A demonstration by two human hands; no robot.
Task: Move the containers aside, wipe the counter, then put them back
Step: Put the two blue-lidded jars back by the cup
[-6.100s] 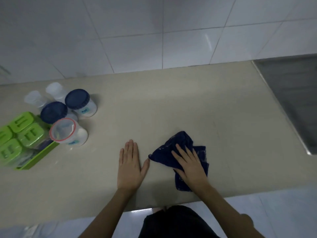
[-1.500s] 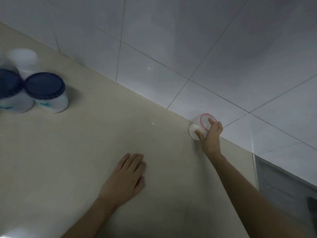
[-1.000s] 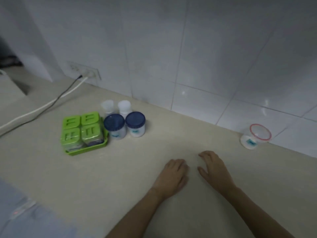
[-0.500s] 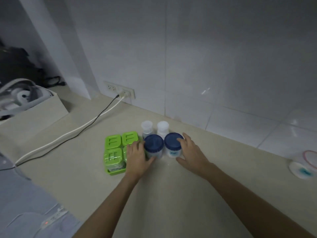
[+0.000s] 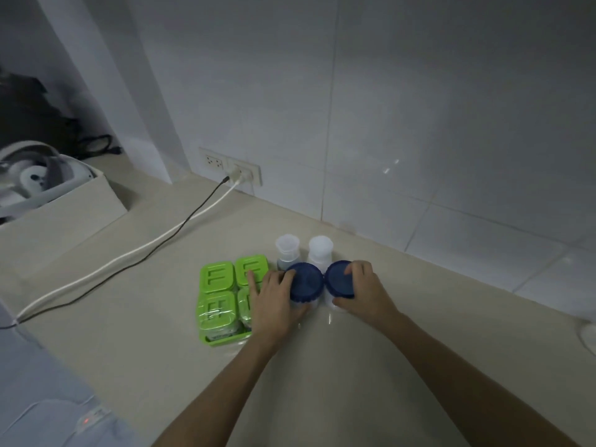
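Note:
Two white jars with dark blue lids stand side by side on the beige counter (image 5: 338, 366). My left hand (image 5: 274, 303) grips the left blue-lidded jar (image 5: 306, 283), fingers curled round its side. My right hand (image 5: 361, 293) grips the right blue-lidded jar (image 5: 338, 282) the same way. Behind them stand two small translucent cups (image 5: 287, 250), one left and one right. A green tray of green-lidded boxes (image 5: 219, 295) sits just left of my left hand. At the far right edge a sliver of the white container (image 5: 588, 337) shows.
A wall socket (image 5: 230, 167) at the back left feeds a white and a black cable (image 5: 138, 253) that run across the counter to the left. A beige box (image 5: 61, 201) with a white appliance in it stands at the far left. Tiled wall runs behind the counter.
The right hand set the red-rimmed container against the wall at the right, then both hands moved left to the blue-lidded jars. Since half a second ago the fingers have closed round the jars.

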